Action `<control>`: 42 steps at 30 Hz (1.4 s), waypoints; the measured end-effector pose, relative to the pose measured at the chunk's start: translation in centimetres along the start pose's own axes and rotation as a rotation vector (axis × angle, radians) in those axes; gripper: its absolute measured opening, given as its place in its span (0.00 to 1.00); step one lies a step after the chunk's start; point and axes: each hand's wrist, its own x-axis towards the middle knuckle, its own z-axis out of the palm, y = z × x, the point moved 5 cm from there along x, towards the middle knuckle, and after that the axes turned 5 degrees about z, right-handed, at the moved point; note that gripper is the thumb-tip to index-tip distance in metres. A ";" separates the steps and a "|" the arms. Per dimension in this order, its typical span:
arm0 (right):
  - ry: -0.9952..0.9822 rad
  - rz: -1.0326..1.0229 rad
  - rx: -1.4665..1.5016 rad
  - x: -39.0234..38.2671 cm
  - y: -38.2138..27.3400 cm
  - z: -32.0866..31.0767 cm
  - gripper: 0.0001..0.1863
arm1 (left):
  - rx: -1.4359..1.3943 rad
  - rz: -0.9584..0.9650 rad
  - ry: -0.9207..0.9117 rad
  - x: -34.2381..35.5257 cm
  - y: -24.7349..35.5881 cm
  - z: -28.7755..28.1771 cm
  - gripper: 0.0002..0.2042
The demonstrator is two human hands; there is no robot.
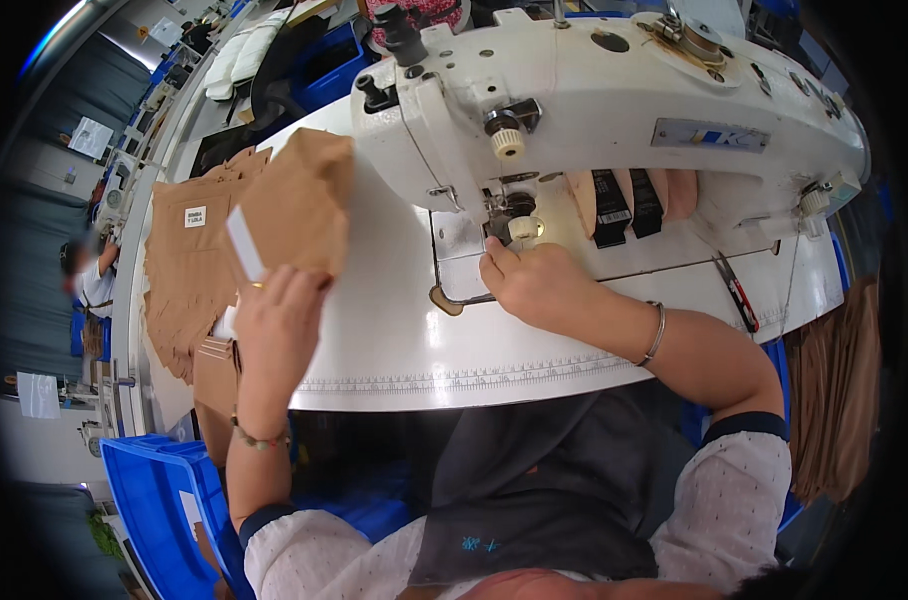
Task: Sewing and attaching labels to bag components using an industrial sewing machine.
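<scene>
Just left of the white sewing machine (609,95), my left hand (284,320) grips the lower edge of a brown fabric piece (304,190) with a white strip (244,240) on it, lifted at an angle. A pile of similar brown pieces (179,260), the top one bearing a small white label, lies beside it. My right hand (534,285) is at the needle and presser foot (514,205), its fingers curled with thumb and index tip close together; whatever is between them is too small to make out. Red-handled snips (739,300) lie right of my right hand.
Black-tagged pink pieces (644,205) lie under the machine arm. A blue bin (154,470) stands lower left. Brown pieces (829,390) hang at the right. A ruler strip (424,378) runs along the table's front edge. A co-worker (96,272) sits at far left.
</scene>
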 end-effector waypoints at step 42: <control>-0.005 0.350 1.219 2.7 -4.5 -7.6 0.13 | -0.838 -0.389 0.421 -5.7 1.4 -0.3 0.09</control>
